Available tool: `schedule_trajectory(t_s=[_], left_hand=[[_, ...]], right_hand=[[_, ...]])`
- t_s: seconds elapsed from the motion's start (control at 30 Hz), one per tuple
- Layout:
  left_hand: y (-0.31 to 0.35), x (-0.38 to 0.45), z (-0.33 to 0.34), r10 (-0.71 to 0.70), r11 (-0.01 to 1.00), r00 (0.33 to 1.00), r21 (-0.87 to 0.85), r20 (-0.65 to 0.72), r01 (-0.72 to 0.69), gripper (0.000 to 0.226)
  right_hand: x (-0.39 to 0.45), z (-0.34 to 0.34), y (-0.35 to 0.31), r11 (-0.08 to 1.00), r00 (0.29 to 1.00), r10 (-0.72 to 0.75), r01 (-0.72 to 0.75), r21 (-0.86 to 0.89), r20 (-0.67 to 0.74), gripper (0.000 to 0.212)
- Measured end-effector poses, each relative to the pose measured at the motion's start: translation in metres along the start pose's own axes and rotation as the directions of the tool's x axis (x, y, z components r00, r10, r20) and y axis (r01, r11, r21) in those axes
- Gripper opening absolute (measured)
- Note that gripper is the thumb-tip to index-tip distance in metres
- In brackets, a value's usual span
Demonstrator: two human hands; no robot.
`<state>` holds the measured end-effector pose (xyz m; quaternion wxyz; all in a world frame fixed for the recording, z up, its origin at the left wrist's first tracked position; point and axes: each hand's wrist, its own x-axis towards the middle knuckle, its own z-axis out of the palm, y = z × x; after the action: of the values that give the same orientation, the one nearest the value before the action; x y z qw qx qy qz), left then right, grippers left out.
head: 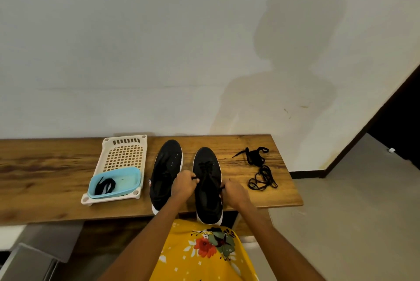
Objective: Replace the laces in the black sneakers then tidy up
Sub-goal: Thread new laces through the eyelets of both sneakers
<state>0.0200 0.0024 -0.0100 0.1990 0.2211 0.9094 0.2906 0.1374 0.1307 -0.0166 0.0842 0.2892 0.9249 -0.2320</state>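
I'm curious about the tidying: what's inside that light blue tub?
The blue tub, sitting in the white basket, holds a black lace lying loose. Its near wall hides part of the floor, so anything low there cannot be seen.

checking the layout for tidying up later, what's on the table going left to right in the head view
white basket with the blue tray in its near end → left sneaker → right sneaker, both hands at its laces → loose black laces
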Motion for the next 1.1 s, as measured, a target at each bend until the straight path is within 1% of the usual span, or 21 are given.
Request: schedule_trajectory(t_s=[0.03, 0.1, 0.13, 0.2, 0.27, 0.3, 0.33, 0.37, 0.4, 0.43, 0.47, 0.6, 0.67, 0.7, 0.73, 0.77, 0.87, 0.93, 1.0, 1.07, 1.1], left_hand=[[0.001, 0.001, -0.004, 0.016, 1.0, 1.0, 0.016, -0.006, -0.015, 0.016], [0.005, 0.003, -0.012, 0.039, 0.998, 0.999, 0.039, -0.009, -0.039, 0.02], [0.008, 0.003, -0.016, 0.041, 0.998, 0.999, 0.052, -0.018, -0.04, 0.023], [0.016, 0.004, -0.026, 0.025, 0.996, 0.997, 0.093, -0.068, -0.019, 0.032], [0.028, 0.005, -0.039, 0.03, 0.997, 0.99, 0.076, -0.136, -0.02, 0.039], [0.037, 0.004, -0.048, 0.04, 0.999, 0.988, 0.012, -0.152, -0.038, 0.04], [0.047, 0.003, -0.058, 0.05, 0.993, 0.987, -0.102, -0.151, -0.066, 0.038], [0.059, 0.002, -0.069, 0.056, 0.962, 0.989, -0.259, -0.136, -0.09, 0.037], [0.072, -0.002, -0.081, 0.066, 0.901, 0.991, -0.421, -0.115, -0.108, 0.035], [0.085, -0.005, -0.091, 0.077, 0.829, 0.992, -0.547, -0.099, -0.119, 0.034], [0.097, -0.009, -0.102, 0.097, 0.771, 0.991, -0.623, -0.089, -0.131, 0.035], [0.147, -0.033, -0.142, 0.213, 0.66, 0.975, -0.727, -0.064, -0.192, 0.035], [0.17, -0.046, -0.159, 0.259, 0.612, 0.963, -0.76, -0.068, -0.218, 0.034], [0.179, -0.051, -0.166, 0.281, 0.598, 0.957, -0.768, -0.065, -0.228, 0.034], [0.188, -0.056, -0.172, 0.305, 0.594, 0.95, -0.768, -0.06, -0.239, 0.034], [0.196, -0.061, -0.176, 0.322, 0.602, 0.945, -0.759, -0.055, -0.25, 0.033], [0.211, -0.073, -0.181, 0.362, 0.642, 0.931, -0.716, -0.034, -0.275, 0.032], [0.215, -0.08, -0.18, 0.398, 0.652, 0.917, -0.707, 0.015, -0.272, 0.032], [0.219, -0.086, -0.177, 0.419, 0.665, 0.907, -0.696, 0.046, -0.272, 0.03], [0.223, -0.089, -0.174, 0.394, 0.68, 0.919, -0.677, 0.012, -0.282, 0.024], [0.224, -0.089, -0.174, 0.37, 0.685, 0.929, -0.67, -0.018, -0.286, 0.021]], right_hand=[[-0.001, -0.002, 0.002, 0.998, 1.0, -0.005, 0.006, -0.055, 0.01, 0.028], [-0.004, -0.007, 0.004, 0.998, 1.0, 0.02, -0.02, -0.051, 0.006, 0.028], [-0.005, -0.01, 0.004, 0.999, 0.999, 0.047, -0.047, 0.01, -0.013, 0.027], [-0.005, -0.02, 0.003, 0.976, 0.993, 0.092, -0.076, 0.204, -0.071, 0.026], [-0.008, -0.04, -0.003, 0.931, 0.982, 0.098, -0.033, 0.365, -0.161, 0.024], [-0.01, -0.054, -0.008, 0.903, 0.976, 0.09, 0.005, 0.43, -0.2, 0.023], [-0.014, -0.07, -0.015, 0.871, 0.97, 0.071, 0.053, 0.488, -0.233, 0.022], [-0.016, -0.085, -0.021, 0.84, 0.962, 0.047, 0.108, 0.532, -0.269, 0.022], [-0.021, -0.103, -0.031, 0.807, 0.951, 0.025, 0.162, 0.568, -0.307, 0.021], [-0.025, -0.119, -0.039, 0.767, 0.94, 0.009, 0.212, 0.605, -0.341, 0.021], [-0.03, -0.137, -0.049, 0.72, 0.928, -0.002, 0.261, 0.643, -0.374, 0.021], [-0.059, -0.204, -0.089, 0.538, 0.871, -0.064, 0.44, 0.719, -0.486, 0.022], [-0.074, -0.232, -0.102, 0.463, 0.857, -0.088, 0.487, 0.741, -0.508, 0.026], [-0.079, -0.243, -0.107, 0.443, 0.859, -0.103, 0.491, 0.75, -0.502, 0.028], [-0.085, -0.253, -0.11, 0.442, 0.859, -0.118, 0.495, 0.748, -0.499, 0.029], [-0.09, -0.259, -0.112, 0.463, 0.856, -0.124, 0.497, 0.733, -0.502, 0.029], [-0.098, -0.267, -0.114, 0.558, 0.841, -0.081, 0.483, 0.675, -0.535, 0.027], [-0.1, -0.267, -0.114, 0.602, 0.824, -0.061, 0.48, 0.638, -0.563, 0.023], [-0.103, -0.268, -0.115, 0.617, 0.794, -0.038, 0.496, 0.61, -0.607, 0.018], [-0.104, -0.27, -0.115, 0.611, 0.766, -0.021, 0.518, 0.598, -0.643, 0.015], [-0.104, -0.271, -0.114, 0.603, 0.769, -0.02, 0.519, 0.605, -0.639, 0.016]])
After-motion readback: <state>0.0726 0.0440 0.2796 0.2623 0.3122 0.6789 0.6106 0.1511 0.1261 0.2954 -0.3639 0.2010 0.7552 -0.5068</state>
